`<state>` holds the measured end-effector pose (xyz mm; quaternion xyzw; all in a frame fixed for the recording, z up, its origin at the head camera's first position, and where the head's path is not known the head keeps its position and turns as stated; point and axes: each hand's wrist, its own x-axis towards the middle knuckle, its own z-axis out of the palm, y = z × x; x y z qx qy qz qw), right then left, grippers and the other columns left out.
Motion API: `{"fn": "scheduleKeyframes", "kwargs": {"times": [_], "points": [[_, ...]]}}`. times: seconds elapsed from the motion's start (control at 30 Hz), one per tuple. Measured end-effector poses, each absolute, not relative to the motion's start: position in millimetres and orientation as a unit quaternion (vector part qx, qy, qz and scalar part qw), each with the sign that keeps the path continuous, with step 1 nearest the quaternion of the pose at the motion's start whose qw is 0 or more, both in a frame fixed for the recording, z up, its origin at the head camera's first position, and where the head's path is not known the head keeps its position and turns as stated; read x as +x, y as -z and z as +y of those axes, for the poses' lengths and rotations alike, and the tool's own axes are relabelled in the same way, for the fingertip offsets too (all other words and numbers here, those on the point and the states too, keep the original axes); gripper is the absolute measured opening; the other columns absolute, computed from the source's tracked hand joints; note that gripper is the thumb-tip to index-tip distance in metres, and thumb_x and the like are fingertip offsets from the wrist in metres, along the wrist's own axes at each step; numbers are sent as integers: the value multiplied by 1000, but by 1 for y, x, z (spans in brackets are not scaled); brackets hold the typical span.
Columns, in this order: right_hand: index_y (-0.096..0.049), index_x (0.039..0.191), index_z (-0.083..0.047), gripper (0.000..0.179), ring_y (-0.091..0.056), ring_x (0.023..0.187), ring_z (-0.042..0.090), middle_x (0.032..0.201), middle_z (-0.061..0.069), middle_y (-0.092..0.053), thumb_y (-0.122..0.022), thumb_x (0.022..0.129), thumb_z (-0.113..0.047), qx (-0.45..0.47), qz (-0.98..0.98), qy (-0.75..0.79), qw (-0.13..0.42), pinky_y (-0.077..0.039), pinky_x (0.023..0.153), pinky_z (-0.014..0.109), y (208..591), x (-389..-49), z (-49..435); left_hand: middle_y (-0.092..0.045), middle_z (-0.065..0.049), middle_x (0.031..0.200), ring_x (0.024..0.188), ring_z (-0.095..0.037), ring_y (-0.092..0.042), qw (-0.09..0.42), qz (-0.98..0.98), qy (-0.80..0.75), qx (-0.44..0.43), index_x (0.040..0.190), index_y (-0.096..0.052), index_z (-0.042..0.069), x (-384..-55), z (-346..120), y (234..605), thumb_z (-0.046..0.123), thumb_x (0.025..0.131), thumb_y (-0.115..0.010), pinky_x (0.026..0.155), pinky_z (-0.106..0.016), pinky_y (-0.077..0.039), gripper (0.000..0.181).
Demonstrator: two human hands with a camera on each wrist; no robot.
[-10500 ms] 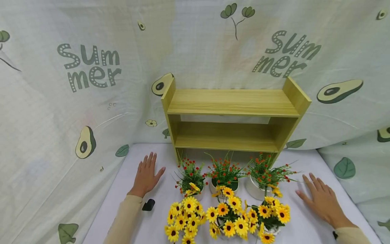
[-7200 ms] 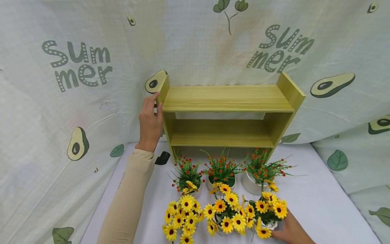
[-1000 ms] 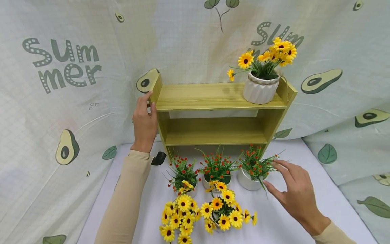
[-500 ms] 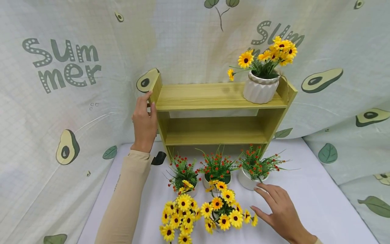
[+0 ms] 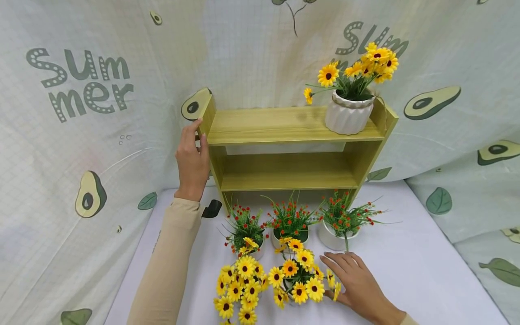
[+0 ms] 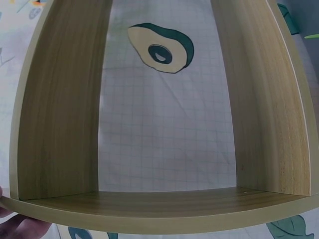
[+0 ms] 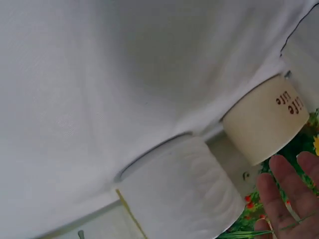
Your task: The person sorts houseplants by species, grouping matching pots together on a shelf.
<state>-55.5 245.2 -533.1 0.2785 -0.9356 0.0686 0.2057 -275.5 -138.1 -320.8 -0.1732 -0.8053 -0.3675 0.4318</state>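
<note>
My left hand [image 5: 192, 164] grips the left side panel of a light wooden shelf [image 5: 268, 184]; in the left wrist view its fingertips [image 6: 25, 228] lie along the panel's outer side. Over the table, my right hand [image 5: 359, 286] reaches with loosely bent, parted fingers to the right side of the middle sunflower plant [image 5: 299, 289], its thumb among the outer blossoms. In the right wrist view the spread fingers [image 7: 284, 191] are near a white pot [image 7: 184, 189] and a cream pot lettered "Life" [image 7: 266, 119]. Another sunflower plant [image 5: 243, 284] stands to the left.
A potted sunflower plant [image 5: 349, 115] stands on the shelf's top board at the right. Behind the front sunflowers are three red-flowered plants: left [image 5: 245, 228], middle [image 5: 290, 221] and right [image 5: 339, 234]. A printed cloth [image 5: 252, 54] hangs behind the white-covered table [image 5: 418, 234].
A sunflower pot has gone from the table's front right to the top shelf. My right hand has come back down and left to the middle sunflowers. My left hand stays on the shelf.
</note>
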Motion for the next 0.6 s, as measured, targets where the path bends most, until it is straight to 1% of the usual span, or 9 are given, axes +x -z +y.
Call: {"fn": "scheduleKeyframes", "kwargs": {"times": [0.03, 0.1, 0.2, 0.27, 0.33, 0.4, 0.47, 0.5, 0.6], "points": [[-66, 139, -11, 95, -64, 119, 26, 134, 5, -69, -97, 58, -50, 280, -937, -66, 198, -40, 105, 50, 534, -55, 242, -63, -26, 128, 103, -40, -67, 432, -805, 367, -173, 144, -57, -3, -276, -138, 321, 6, 111, -53, 76, -46, -59, 35], [-66, 139, -11, 95, -64, 121, 24, 135, 4, -68, -95, 60, -55, 282, -939, -67, 186, -40, 106, 53, 537, -55, 237, -63, -26, 128, 103, -40, -67, 431, -806, 367, -172, 144, -57, -3, -275, -138, 320, 7, 111, -53, 76, -46, -60, 35], [-66, 138, -9, 96, -63, 122, 23, 137, 5, -68, -93, 62, -61, 288, -937, -84, 180, -35, 110, 54, 539, -56, 230, -63, -26, 127, 104, -40, -67, 429, -807, 368, -170, 144, -57, -3, -275, -138, 320, 8, 111, -52, 76, -46, -60, 35], [-67, 136, -7, 96, -63, 122, 23, 136, 6, -69, -92, 64, -65, 291, -933, -103, 183, -27, 119, 48, 541, -57, 227, -63, -26, 127, 104, -40, -67, 428, -808, 369, -168, 145, -56, -3, -275, -137, 319, 8, 112, -52, 77, -47, -60, 35], [-68, 135, -5, 96, -63, 120, 24, 134, 8, -70, -91, 67, -68, 297, -928, -122, 190, -16, 126, 40, 543, -58, 224, -63, -26, 127, 104, -40, -67, 428, -808, 368, -167, 145, -56, -3, -275, -138, 320, 8, 112, -52, 77, -47, -60, 35], [-68, 134, -4, 96, -64, 118, 25, 130, 9, -71, -89, 68, -71, 300, -923, -139, 195, -6, 129, 30, 545, -59, 220, -63, -26, 127, 104, -40, -67, 428, -809, 368, -166, 145, -56, -3, -275, -138, 320, 7, 111, -52, 76, -47, -60, 35], [-67, 134, -5, 97, -65, 116, 25, 126, 8, -71, -88, 69, -73, 298, -922, -151, 196, 0, 129, 26, 547, -60, 217, -63, -26, 127, 104, -40, -67, 428, -809, 367, -165, 145, -56, -3, -275, -138, 320, 7, 111, -52, 76, -46, -60, 35], [-67, 133, -4, 98, -65, 115, 25, 124, 7, -71, -88, 68, -74, 296, -922, -154, 196, -2, 128, 26, 548, -60, 215, -63, -26, 127, 104, -40, -67, 428, -809, 367, -166, 145, -56, -3, -275, -137, 320, 7, 111, -52, 76, -46, -60, 35], [-67, 132, -5, 99, -66, 115, 25, 122, 6, -71, -87, 66, -77, 282, -927, -162, 186, -13, 126, 30, 549, -59, 209, -63, -26, 127, 105, -40, -67, 428, -809, 367, -166, 145, -56, -3, -275, -137, 320, 7, 111, -53, 77, -46, -61, 35]]}}
